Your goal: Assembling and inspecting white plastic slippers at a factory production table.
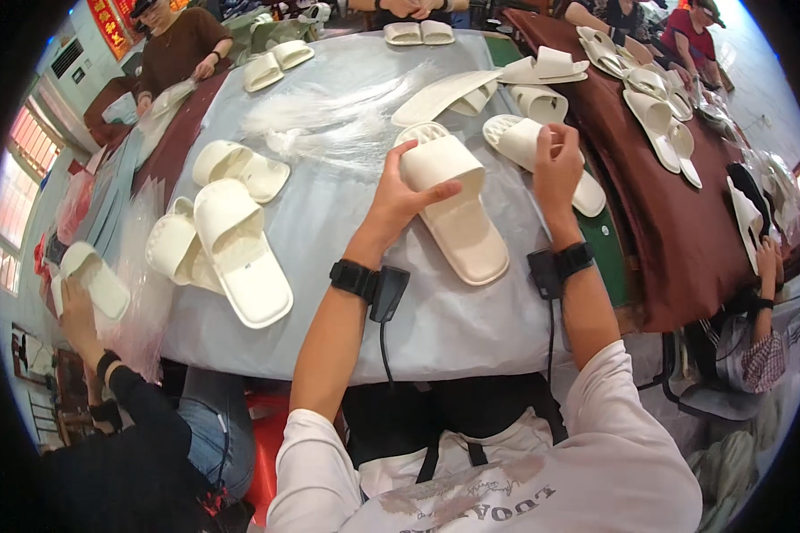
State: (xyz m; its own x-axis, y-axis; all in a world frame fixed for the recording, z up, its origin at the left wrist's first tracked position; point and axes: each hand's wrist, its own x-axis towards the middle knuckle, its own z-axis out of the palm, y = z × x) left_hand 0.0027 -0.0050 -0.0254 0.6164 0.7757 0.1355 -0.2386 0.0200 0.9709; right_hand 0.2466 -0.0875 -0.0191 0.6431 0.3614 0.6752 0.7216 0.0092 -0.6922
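Note:
My left hand [393, 202] grips a cream slide slipper [473, 242] by its strap, thumb on top and fingers round the far side. The toe end points away from me and the heel towards me. My right hand [556, 169] is closed, its fingertips pinched together in front of a second cream slipper [512, 139]. Whether anything small sits in that pinch is hidden. Just beyond lie more cream slippers, one long sole [436, 99] overlapping another. Both wrists wear black bands with small boxes and cables.
Thin clear plastic bags [329, 111] lie mid-table on grey sheeting [320, 240]. Several cream slippers [244, 258] rest at left. A co-worker's hand [78, 311] holds a slipper at far left. More slippers [653, 115] sit on the brown-covered table [684, 240] at right, where others work.

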